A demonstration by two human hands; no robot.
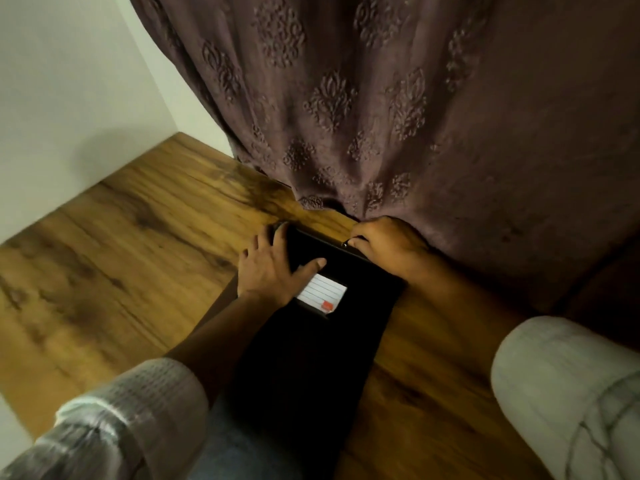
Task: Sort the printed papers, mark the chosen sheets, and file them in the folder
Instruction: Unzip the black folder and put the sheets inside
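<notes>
Both hands meet the black folder (311, 358): the left hand (273, 268) lies flat, fingers spread, on its cover, while the right hand (388, 249) pinches its far edge with curled fingers.

Left sleeve (114, 420), 7 o'clock: pale waffle-textured knit, bunched near the elbow. Right sleeve (568, 386), 4 o'clock: pale cloth crossed by thin dark lines. Forearms (221, 327) bare down to left hand (273, 268) and right hand (388, 249). Blue-grey cloth (214, 455), 6 o'clock.
</notes>
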